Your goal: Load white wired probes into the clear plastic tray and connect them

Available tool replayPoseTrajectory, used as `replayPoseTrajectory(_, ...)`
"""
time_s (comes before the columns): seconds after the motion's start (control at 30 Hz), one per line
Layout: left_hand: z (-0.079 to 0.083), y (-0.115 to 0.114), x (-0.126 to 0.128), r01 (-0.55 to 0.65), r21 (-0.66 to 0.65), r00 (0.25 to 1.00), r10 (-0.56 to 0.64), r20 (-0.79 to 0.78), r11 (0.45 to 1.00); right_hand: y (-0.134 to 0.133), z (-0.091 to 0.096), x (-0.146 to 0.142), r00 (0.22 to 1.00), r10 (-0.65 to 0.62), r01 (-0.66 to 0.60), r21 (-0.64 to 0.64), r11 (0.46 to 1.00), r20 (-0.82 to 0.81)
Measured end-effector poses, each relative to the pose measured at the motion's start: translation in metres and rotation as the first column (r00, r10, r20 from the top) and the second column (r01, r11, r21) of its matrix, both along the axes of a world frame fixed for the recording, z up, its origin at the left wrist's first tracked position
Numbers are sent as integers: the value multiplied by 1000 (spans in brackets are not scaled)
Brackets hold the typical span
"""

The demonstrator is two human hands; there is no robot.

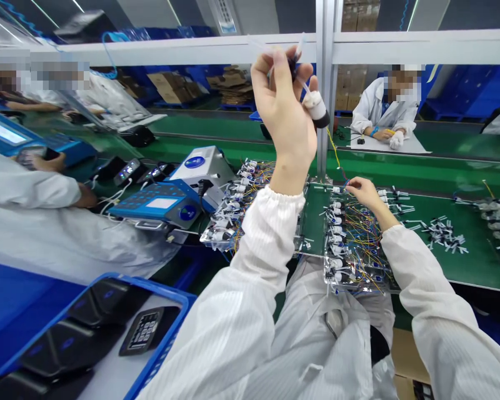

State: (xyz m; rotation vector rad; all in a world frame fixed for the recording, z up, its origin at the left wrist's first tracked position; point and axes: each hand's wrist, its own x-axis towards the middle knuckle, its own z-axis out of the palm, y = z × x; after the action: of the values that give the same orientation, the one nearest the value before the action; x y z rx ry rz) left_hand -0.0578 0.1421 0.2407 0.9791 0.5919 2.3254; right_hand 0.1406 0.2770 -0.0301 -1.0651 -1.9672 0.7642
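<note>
My left hand (282, 103) is raised high, fingers shut on a small white-capped component (315, 105) with a black end, thin transparent tubes and a yellow wire trailing down. My right hand (369, 194) lies low at the far edge of a transparent tray of white-and-black connectors and tangled coloured wires (352, 250). Its fingertips are among the wires at a connector, and I cannot tell whether they grip one. A second wired tray (233, 208) sits left of my raised arm.
A blue test unit (162, 203) and white box (195, 166) stand to the left. Loose small parts (444, 236) lie on the green bench (437, 261). A metal post (325, 83) rises ahead. A blue crate (150, 291) sits lower left. Co-workers (383, 105) (29, 189) sit nearby.
</note>
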Motion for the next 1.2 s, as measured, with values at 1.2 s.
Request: replayPoseTrajectory(1.2, 24, 90, -60, 34, 50, 982, -24, -188, 998, -8, 18, 12, 931, -60, -15, -201, 980, -361)
